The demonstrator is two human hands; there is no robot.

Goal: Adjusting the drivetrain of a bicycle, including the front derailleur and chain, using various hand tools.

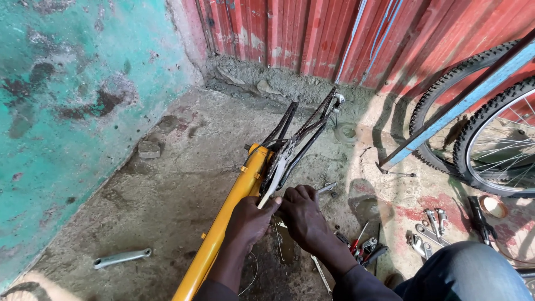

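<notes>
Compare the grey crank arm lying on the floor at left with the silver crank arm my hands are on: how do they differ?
The grey crank arm lies flat and alone on the concrete, untouched; the silver crank arm sits on the yellow frame, beside the chain. The grey one lies nearly level across the view; the silver one slants steeply. The left hand and right hand meet at the silver one's lower end. Both are slim metal bars.

A bright yellow bicycle frame (pixel 223 223) is being shown on a grey concrete floor (pixel 167 184) stained with reddish patches. Black stays (pixel 295 131) are being seen at the frame's far end. The wall (pixel 67 100) is being covered by worn turquoise paint blotched with dark grey. Ribbed red sheeting (pixel 312 33) is being seen behind, crossed by a light blue bar (pixel 462 100). Black knobbed tyres (pixel 473 128) and a silver crank arm (pixel 121 258) are being displayed.
</notes>
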